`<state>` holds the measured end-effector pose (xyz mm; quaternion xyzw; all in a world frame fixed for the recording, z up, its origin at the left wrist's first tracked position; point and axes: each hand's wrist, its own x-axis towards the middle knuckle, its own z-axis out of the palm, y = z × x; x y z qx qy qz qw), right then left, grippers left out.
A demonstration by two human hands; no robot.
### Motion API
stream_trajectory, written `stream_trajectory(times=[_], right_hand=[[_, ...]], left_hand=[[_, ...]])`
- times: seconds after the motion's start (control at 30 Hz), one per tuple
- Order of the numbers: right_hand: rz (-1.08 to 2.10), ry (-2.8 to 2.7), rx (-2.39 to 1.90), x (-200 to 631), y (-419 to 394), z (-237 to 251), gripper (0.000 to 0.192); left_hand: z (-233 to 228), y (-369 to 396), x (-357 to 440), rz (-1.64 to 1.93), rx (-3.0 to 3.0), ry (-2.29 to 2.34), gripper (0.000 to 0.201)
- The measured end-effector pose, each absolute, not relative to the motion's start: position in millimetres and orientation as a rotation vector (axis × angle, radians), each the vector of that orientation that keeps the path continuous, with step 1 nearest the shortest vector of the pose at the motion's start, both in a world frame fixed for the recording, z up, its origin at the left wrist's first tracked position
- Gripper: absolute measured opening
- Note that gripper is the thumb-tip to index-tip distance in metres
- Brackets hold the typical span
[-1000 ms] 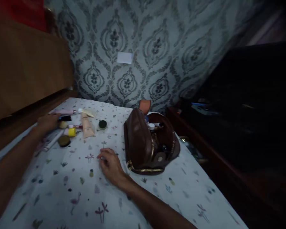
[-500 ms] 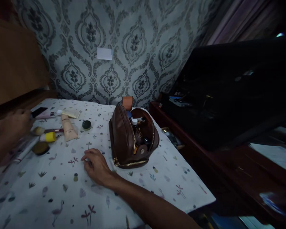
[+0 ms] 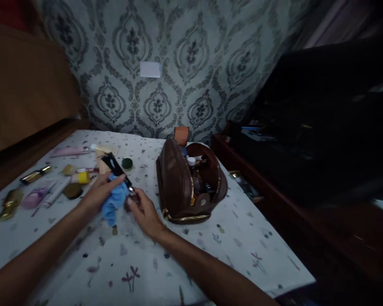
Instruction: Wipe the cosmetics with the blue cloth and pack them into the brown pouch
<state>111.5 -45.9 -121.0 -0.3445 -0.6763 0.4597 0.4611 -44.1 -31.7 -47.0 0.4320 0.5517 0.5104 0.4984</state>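
Note:
My left hand [image 3: 98,189] is closed on a crumpled light-blue cloth [image 3: 114,203], with a long black-handled brush [image 3: 118,166] running up past its fingers. The fingers of my right hand [image 3: 148,216] close round the brush's lower end, by its silver ferrule; blur and fingers partly hide the tip. Both hands are just above the tablecloth. To their right stands an unzipped brown cosmetic bag [image 3: 175,182], with a white-capped bottle [image 3: 191,161] and other small items inside. Behind the hands lies a beige tube [image 3: 102,165], partly covered by the brush.
On the left of the patterned tablecloth [image 3: 159,272] lie a yellow-capped item [image 3: 83,177], a round dark-lidded jar [image 3: 72,191], a pink tube [image 3: 70,151] and gold items [image 3: 12,204]. A small green-lidded jar [image 3: 127,164] sits behind. A papered wall [image 3: 159,38] closes the back.
My left hand has come from the far left to the middle, now with the blue cloth and brush. My right hand has left the tabletop and taken hold of the brush's lower end.

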Motion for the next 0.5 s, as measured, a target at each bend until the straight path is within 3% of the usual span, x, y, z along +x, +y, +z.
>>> stream_trajectory(times=[0.17,0.33,0.5], right_hand=[[1.366,-1.506,-0.843,111.8,-37.4,-128.0,0.031],[1.405,-1.560,-0.829,113.3,-39.7,-122.2,0.042],[1.383,-1.496,-0.890,113.2,-38.6,-122.6,0.046]], left_hand=[[-71.7,-41.9,-19.3,1.237,0.936,1.156,0.043],[-81.8,-43.7,-31.5,1.175,1.054,1.129,0.047],[-91.4,-39.3,-38.7,1.301,1.178,1.394,0.055]])
